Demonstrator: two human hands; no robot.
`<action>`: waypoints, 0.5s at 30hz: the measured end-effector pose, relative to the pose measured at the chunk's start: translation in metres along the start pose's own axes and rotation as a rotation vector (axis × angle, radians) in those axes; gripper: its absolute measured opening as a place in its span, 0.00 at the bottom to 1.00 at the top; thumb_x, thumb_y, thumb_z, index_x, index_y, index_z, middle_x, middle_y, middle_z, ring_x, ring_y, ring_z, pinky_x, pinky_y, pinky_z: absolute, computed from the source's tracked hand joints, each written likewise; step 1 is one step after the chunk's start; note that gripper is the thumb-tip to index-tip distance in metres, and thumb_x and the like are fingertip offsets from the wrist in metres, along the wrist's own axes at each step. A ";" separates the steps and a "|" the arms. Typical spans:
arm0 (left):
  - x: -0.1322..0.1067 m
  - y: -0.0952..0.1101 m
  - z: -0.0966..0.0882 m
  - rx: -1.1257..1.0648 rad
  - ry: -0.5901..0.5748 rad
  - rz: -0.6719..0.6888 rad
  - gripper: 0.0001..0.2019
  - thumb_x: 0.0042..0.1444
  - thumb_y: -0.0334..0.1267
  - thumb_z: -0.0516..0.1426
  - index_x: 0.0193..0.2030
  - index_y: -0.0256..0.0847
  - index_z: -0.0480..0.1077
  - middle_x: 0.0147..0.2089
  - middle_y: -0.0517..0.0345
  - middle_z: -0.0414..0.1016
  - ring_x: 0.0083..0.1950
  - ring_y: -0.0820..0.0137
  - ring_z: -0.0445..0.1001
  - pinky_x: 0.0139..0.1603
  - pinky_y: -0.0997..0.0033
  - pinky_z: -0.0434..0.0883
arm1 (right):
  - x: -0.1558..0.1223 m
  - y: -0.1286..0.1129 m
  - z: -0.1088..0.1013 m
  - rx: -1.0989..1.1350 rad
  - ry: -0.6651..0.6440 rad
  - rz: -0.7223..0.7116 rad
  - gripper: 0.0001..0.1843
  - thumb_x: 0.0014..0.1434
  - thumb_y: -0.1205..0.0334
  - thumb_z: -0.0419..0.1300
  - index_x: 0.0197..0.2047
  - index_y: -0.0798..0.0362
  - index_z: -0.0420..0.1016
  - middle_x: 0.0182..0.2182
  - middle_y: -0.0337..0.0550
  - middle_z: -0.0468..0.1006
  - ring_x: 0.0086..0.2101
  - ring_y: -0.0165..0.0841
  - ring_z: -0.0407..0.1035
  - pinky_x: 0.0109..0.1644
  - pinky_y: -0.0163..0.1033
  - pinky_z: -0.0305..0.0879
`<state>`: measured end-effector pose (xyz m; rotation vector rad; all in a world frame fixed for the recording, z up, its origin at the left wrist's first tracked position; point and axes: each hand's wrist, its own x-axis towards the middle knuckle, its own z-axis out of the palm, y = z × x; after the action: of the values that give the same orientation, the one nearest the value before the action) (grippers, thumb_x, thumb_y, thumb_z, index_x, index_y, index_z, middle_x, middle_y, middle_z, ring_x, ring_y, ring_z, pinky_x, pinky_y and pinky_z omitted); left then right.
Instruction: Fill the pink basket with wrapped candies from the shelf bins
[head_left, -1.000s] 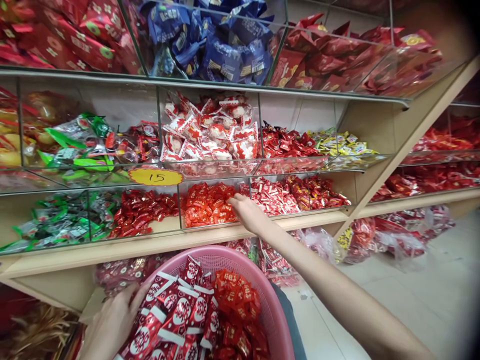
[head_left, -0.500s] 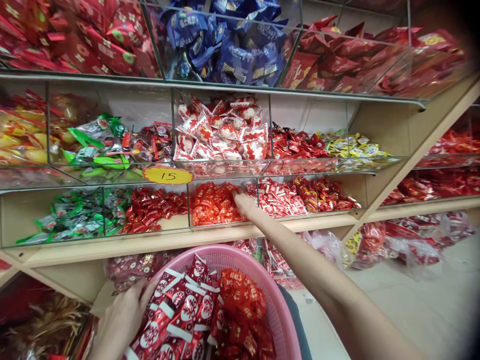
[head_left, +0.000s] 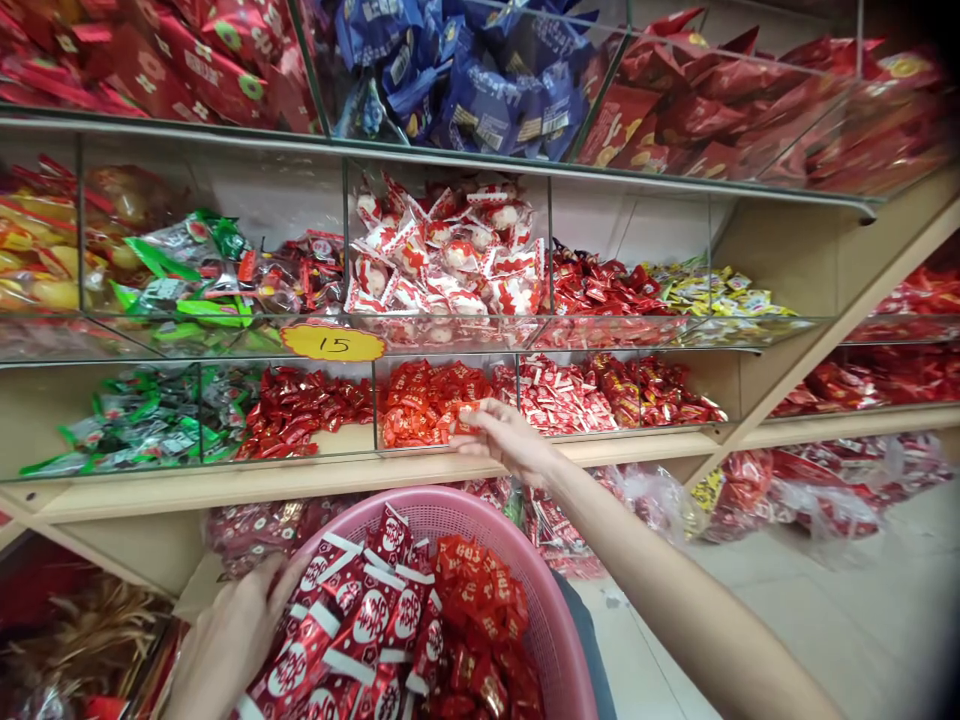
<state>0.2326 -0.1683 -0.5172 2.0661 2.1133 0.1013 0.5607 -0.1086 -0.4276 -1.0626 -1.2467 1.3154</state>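
Observation:
A pink plastic basket [head_left: 551, 590] stands at the bottom middle with wrapped candies in it. On its left side lie dark red and white packets [head_left: 367, 615], on its right orange-red candies [head_left: 484, 590] and darker red ones. My left hand [head_left: 236, 620] is closed on the basket's left rim, its fingertips partly hidden. At the front edge of the low bin of orange-red candies [head_left: 424, 395], my right hand [head_left: 506, 440] pinches a small orange-red wrapped candy [head_left: 466, 412] between thumb and fingers.
Clear-walled bins of candies [head_left: 450, 255] fill the shelves above. A yellow price tag [head_left: 332, 342] reading 15 hangs on the middle shelf. A wooden ledge [head_left: 135, 492] runs along the lowest bins. Bagged candies [head_left: 645, 500] lie beneath it on the right.
My right hand has come out of the orange-red candy bin, back towards me and lower, with a candy in its fingers. My left hand stays at the basket. The view has shifted slightly.

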 end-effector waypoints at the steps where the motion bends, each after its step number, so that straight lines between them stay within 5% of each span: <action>1: 0.000 0.002 -0.002 0.023 -0.027 0.003 0.22 0.59 0.52 0.38 0.44 0.46 0.68 0.36 0.45 0.78 0.43 0.50 0.76 0.37 0.63 0.67 | -0.008 0.002 0.003 0.174 -0.055 0.059 0.13 0.53 0.56 0.60 0.33 0.51 0.58 0.31 0.39 0.76 0.29 0.28 0.73 0.35 0.35 0.69; 5: -0.003 0.008 -0.008 0.051 -0.046 -0.026 0.23 0.59 0.53 0.38 0.45 0.44 0.68 0.36 0.43 0.78 0.43 0.51 0.76 0.35 0.64 0.67 | -0.031 0.008 0.012 0.429 -0.147 0.155 0.12 0.53 0.57 0.61 0.36 0.52 0.62 0.35 0.41 0.78 0.30 0.25 0.72 0.35 0.30 0.68; 10: -0.004 0.008 -0.009 0.070 -0.028 -0.040 0.20 0.59 0.49 0.41 0.44 0.45 0.69 0.36 0.46 0.79 0.41 0.53 0.77 0.32 0.67 0.66 | -0.042 0.017 0.018 0.426 -0.183 0.158 0.13 0.50 0.59 0.64 0.37 0.55 0.68 0.37 0.41 0.78 0.26 0.21 0.69 0.30 0.26 0.65; 15: -0.004 0.008 -0.008 0.088 -0.053 -0.038 0.22 0.60 0.50 0.39 0.46 0.45 0.68 0.36 0.45 0.78 0.42 0.51 0.76 0.34 0.65 0.67 | -0.050 0.027 0.019 0.373 -0.126 0.095 0.25 0.43 0.64 0.68 0.45 0.53 0.66 0.30 0.35 0.76 0.31 0.25 0.71 0.38 0.32 0.68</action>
<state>0.2387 -0.1714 -0.5073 2.0509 2.1614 -0.0521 0.5454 -0.1595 -0.4550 -0.7900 -0.9971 1.6336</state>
